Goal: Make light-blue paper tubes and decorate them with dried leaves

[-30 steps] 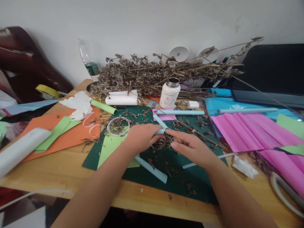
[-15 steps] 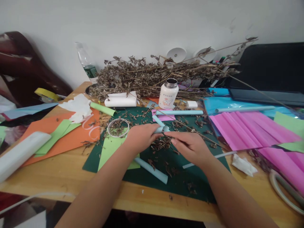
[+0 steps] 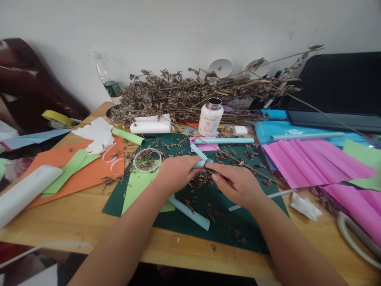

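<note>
My left hand [image 3: 175, 171] is closed around a short light-blue paper tube [image 3: 203, 163] over the dark green mat [image 3: 253, 230]. The tube's open end faces right. At that opening is the stretched index finger of my right hand [image 3: 238, 183]; its thumb stands apart below and the other fingers curl under. Crumbled dried leaves [image 3: 202, 180] lie in a heap beneath the hands. Behind the held tube is a thin blue paper roll [image 3: 198, 151], with a longer blue roll [image 3: 229, 141] beyond it. Another blue paper tube [image 3: 190, 213] rests nearer me, partly on light-green paper [image 3: 133, 190].
Dried branches [image 3: 172, 91] spread along the wall behind an uncapped white bottle [image 3: 210, 119]. A tape ring [image 3: 148, 160] lies left of my hands. Orange paper [image 3: 83, 174] covers the left side, pink crepe paper [image 3: 312, 163] the right. A long stem [image 3: 250, 167] crosses the mat.
My right index finger has shifted slightly up and left, onto the tube's opening. My left hand keeps its hold on the tube.
</note>
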A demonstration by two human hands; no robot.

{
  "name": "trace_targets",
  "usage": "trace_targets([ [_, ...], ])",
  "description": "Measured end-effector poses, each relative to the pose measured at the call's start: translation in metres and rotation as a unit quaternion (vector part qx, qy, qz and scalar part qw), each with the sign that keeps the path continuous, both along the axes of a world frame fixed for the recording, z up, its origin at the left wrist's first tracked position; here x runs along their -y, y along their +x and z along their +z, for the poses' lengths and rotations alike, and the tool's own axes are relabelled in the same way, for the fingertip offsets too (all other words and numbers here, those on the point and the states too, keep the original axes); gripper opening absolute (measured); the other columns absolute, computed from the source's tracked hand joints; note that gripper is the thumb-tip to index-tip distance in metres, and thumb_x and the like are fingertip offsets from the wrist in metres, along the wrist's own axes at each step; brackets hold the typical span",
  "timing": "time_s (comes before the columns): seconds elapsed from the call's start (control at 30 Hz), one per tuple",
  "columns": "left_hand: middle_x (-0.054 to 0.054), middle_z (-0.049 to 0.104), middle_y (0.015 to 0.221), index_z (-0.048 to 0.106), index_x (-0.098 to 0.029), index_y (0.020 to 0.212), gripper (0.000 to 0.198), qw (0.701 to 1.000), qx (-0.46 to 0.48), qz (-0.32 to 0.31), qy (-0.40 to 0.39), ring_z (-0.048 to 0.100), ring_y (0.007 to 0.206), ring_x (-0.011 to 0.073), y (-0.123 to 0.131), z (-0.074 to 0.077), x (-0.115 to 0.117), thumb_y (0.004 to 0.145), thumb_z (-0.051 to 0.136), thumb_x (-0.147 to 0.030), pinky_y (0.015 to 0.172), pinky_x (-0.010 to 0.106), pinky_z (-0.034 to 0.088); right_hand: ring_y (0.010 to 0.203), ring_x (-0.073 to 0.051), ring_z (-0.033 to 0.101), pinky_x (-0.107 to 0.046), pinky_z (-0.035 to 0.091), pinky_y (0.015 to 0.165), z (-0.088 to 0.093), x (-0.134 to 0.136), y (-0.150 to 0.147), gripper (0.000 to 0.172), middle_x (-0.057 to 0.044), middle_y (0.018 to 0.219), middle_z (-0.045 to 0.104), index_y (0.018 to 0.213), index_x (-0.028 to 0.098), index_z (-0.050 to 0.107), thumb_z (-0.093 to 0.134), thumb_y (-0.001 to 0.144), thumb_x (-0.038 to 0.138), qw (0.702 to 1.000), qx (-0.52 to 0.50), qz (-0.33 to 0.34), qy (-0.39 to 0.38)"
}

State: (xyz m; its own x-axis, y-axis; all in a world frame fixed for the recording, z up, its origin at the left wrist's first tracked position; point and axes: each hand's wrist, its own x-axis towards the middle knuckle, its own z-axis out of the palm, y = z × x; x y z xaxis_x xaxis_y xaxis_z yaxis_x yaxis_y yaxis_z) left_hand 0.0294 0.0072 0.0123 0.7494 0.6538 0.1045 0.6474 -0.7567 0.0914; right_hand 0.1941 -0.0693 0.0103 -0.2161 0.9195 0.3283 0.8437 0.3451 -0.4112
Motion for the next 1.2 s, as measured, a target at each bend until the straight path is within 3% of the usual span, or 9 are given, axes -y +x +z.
trace_targets([
  [0.23,0.005,0.059,0.093,0.046,-0.022,0.103,0.041,1.000,-0.007,-0.009,0.006,0.056,0.082,0.0178,0.002,0.002,0.005,0.081,0.023,-0.047,0.061,0.026,0.041,0.041,-0.007,0.038,-0.017,0.028,0.041,0.008,0.002,-0.003,0.035,0.006,0.045,0.046,0.110,0.021,0.048,0.039,0.076,0.024,0.994,-0.049,0.014,-0.100],
  [0.33,0.004,0.059,0.095,0.047,-0.022,0.102,0.039,1.000,0.003,-0.002,0.009,0.056,0.082,0.0178,0.002,0.000,0.005,0.081,0.024,-0.046,0.061,0.026,0.041,0.041,-0.006,0.036,-0.017,0.027,0.040,0.007,0.002,-0.002,0.034,0.006,0.046,0.044,0.108,0.021,0.050,0.040,0.075,0.023,0.989,-0.085,0.023,-0.121],
  [0.47,0.002,0.059,0.095,0.047,-0.023,0.100,0.038,1.000,0.022,-0.001,0.000,0.055,0.083,0.0172,0.003,-0.001,0.005,0.081,0.024,-0.046,0.062,0.025,0.041,0.041,-0.006,0.036,-0.018,0.030,0.041,0.005,0.001,-0.001,0.028,0.004,0.048,0.046,0.098,0.017,0.056,0.038,0.076,0.024,0.980,-0.178,-0.007,-0.088],
  [0.6,0.003,0.059,0.094,0.046,-0.024,0.102,0.038,1.000,0.018,0.013,-0.008,0.055,0.082,0.0167,0.003,-0.001,0.004,0.081,0.024,-0.046,0.062,0.024,0.041,0.041,-0.006,0.036,-0.018,0.031,0.042,0.003,0.000,-0.002,0.031,0.004,0.049,0.046,0.103,0.017,0.053,0.038,0.076,0.024,0.976,-0.204,-0.018,-0.077],
  [0.73,0.004,0.059,0.094,0.046,-0.024,0.104,0.039,1.000,0.016,0.015,0.001,0.055,0.081,0.0174,0.003,-0.002,0.004,0.080,0.025,-0.047,0.063,0.025,0.041,0.043,-0.006,0.036,-0.018,0.031,0.043,0.000,0.001,-0.004,0.034,0.004,0.050,0.045,0.107,0.018,0.051,0.040,0.076,0.026,0.972,-0.206,-0.001,-0.113],
  [0.97,0.003,0.060,0.092,0.046,-0.024,0.103,0.039,1.000,0.010,0.009,0.023,0.056,0.078,0.0181,0.001,-0.003,0.004,0.081,0.024,-0.047,0.060,0.026,0.040,0.043,-0.006,0.029,-0.018,0.025,0.039,0.004,0.002,-0.004,0.042,0.006,0.049,0.035,0.115,0.019,0.044,0.042,0.074,0.025,0.938,-0.265,0.002,-0.223],
  [1.2,0.002,0.060,0.090,0.045,-0.025,0.103,0.038,0.999,0.005,-0.007,0.034,0.056,0.079,0.0181,0.004,-0.001,0.004,0.081,0.024,-0.047,0.058,0.025,0.040,0.040,-0.006,0.031,-0.019,0.027,0.039,0.011,0.004,0.002,0.038,0.006,0.046,0.035,0.110,0.019,0.049,0.041,0.074,0.026,0.907,-0.325,-0.023,-0.266],
])
